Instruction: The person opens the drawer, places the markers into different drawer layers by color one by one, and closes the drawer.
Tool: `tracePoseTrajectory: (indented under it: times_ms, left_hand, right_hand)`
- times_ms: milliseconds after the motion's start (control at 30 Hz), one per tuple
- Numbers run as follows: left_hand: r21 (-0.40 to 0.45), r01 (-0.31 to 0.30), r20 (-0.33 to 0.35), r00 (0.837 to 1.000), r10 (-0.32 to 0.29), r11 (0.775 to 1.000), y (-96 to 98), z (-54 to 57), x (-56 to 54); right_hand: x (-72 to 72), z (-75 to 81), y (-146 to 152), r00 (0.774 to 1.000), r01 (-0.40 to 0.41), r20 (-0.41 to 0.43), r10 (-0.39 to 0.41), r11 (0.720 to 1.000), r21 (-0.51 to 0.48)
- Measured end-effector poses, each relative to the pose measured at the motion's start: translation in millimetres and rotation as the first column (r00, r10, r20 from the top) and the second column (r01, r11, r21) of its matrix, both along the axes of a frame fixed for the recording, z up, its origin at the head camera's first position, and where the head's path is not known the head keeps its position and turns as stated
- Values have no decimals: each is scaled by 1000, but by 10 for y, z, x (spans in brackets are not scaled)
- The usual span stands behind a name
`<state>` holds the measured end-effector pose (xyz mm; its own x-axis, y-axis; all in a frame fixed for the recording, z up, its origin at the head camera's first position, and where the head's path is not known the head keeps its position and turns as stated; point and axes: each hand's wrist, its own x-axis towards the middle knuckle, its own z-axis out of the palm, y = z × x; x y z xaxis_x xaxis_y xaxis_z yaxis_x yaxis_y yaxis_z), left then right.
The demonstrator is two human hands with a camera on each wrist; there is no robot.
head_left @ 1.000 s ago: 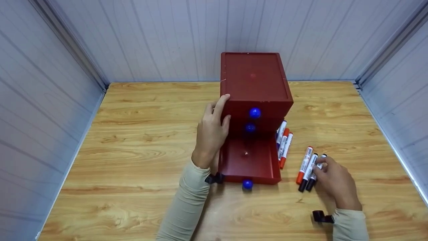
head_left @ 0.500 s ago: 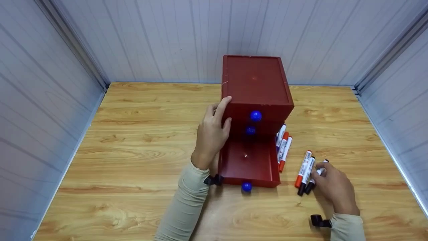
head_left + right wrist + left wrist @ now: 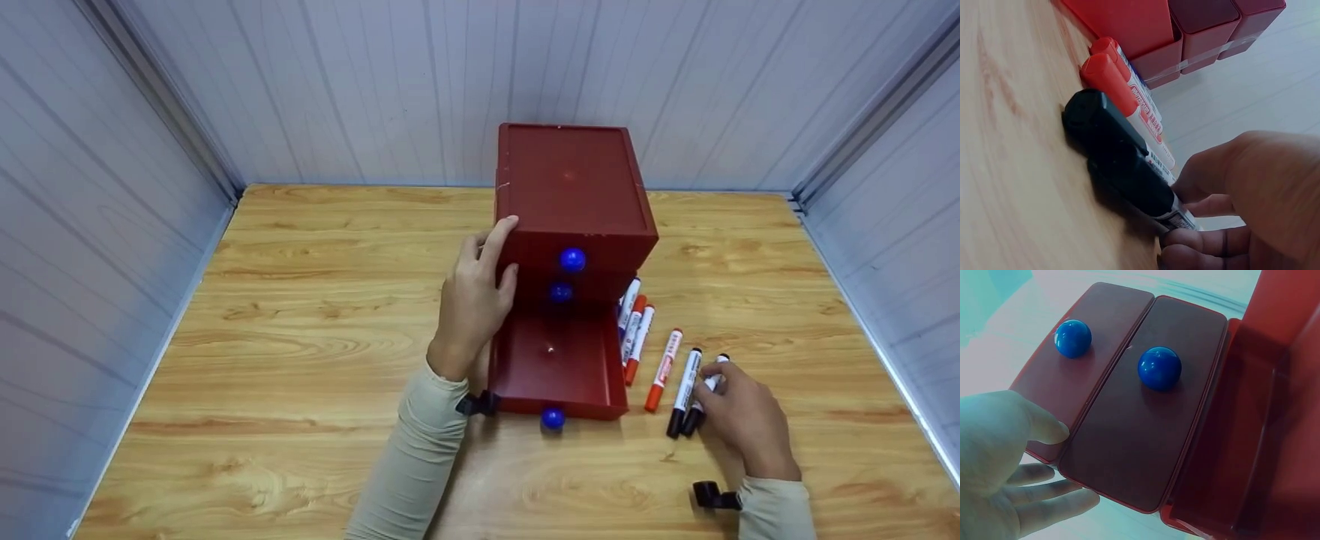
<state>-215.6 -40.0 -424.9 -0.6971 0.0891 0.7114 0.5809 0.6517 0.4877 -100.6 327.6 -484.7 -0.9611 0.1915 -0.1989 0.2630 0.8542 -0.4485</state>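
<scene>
A dark red drawer cabinet (image 3: pixel 574 180) with blue ball knobs stands at the back of the table. Its bottom drawer (image 3: pixel 559 367) is pulled out and nothing lies in it. My left hand (image 3: pixel 474 296) rests against the cabinet's left front edge, fingers fairly straight along the side; in the left wrist view the thumb (image 3: pixel 1047 424) touches the front. At the right, my right hand (image 3: pixel 750 416) pinches a black-capped marker (image 3: pixel 1134 180) between thumb and fingers. Beside it lies a second black-capped marker (image 3: pixel 685 394), and left of that a red-capped marker (image 3: pixel 664 370).
Several more markers (image 3: pixel 637 337), red-capped and dark-capped, lie against the drawer's right side. Pale panel walls (image 3: pixel 360 90) enclose the wooden table (image 3: pixel 300 360) at the back and sides. A black wrist mount (image 3: pixel 480 403) is strapped on the left sleeve.
The red-capped marker has shifted left, away from the black-capped ones, leaving a gap. My right hand has moved slightly left with its marker. My left hand stays at the cabinet.
</scene>
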Motion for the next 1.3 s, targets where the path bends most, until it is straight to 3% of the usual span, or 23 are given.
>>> tracePoseTrajectory:
  times_ms: [333,567,800,1033,1300]
  left_hand:
    - [2,34,3,999,-34,999,-9,13,-10]
    - [-1,56,8,998,-56,998,-27,16,-13]
    - [3,77,17,997,-77,997,-70,17,-16]
    - [1,73,27,997,-73,997,-100,7,-27]
    - [-29,37,10,999,-37,999,-82,-8,-34]
  right_hand:
    - [12,39,10,999,45,-26,-46,998,-42]
    - [38,24,-27,974,70,-212,-81,996,-61]
    - [16,36,-65,951,147,-256,-172,983,-113]
    - [-9,4,-79,924,106,-354,-145,986,-128]
    - [-19,51,-97,924,105,-349,-156,981,-162]
